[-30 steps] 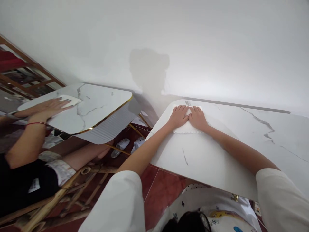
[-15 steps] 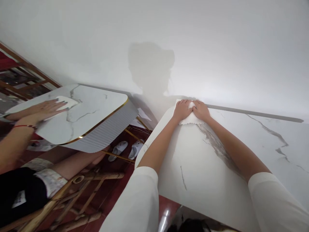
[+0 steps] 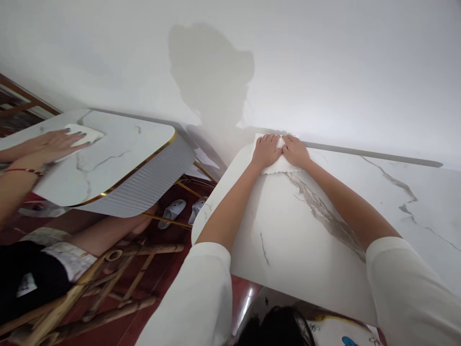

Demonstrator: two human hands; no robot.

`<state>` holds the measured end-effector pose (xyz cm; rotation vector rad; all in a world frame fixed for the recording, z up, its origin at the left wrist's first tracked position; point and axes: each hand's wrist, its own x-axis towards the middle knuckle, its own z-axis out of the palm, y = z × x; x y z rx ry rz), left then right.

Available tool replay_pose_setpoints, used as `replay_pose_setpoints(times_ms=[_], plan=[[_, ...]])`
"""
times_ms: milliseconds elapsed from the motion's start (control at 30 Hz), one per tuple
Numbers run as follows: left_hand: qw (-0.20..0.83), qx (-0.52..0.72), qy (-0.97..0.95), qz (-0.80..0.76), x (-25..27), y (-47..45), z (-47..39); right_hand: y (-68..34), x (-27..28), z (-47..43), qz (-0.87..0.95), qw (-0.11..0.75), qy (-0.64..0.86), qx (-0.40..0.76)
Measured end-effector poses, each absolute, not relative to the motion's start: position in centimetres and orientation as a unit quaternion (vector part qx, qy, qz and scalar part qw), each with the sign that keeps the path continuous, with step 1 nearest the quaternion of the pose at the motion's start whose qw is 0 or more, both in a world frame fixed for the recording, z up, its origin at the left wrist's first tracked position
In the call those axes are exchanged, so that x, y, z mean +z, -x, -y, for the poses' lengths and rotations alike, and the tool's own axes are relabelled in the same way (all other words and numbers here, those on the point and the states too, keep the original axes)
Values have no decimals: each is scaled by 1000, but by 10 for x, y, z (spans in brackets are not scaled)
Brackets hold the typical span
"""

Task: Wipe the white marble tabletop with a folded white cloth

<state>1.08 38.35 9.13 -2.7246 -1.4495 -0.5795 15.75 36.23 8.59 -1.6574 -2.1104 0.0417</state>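
Both my hands lie side by side on a white cloth (image 3: 279, 167) with a wavy edge, at the far edge of a white marble-patterned table (image 3: 288, 230). My left hand (image 3: 267, 151) rests flat on the cloth's left part, fingers extended toward the wall. Beside it, my right hand (image 3: 296, 151) presses flat on the right part, the two thumbs close together. Parts of the cloth are hidden beneath the hands.
To the left, another person's hands (image 3: 59, 144) press a white cloth (image 3: 91, 134) on a second marble-patterned table (image 3: 118, 158) with a gold rim. A bamboo chair (image 3: 133, 283) and white clogs (image 3: 173, 212) are below. A white wall (image 3: 324, 72) borders both tables. Dark hair (image 3: 277, 329) shows at the bottom.
The view has shifted slightly right and down, so everything sits further left and higher. My hands stay on the cloth at about the same spot by the wall.
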Motion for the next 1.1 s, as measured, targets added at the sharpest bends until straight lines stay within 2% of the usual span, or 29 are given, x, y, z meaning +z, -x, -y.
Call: replay_pose_setpoints(times_ms=[500,767,1100], plan=[[-1,-169,885,434,100,-20,-318,-161,87,-284,729,246,639,-13],[-23,-149,856,494,101,-14,-247,-152,90,-221,741,227,632,2],[63,-154,855,491,107,-7,-146,-146,88,-122,742,212,636,-2]])
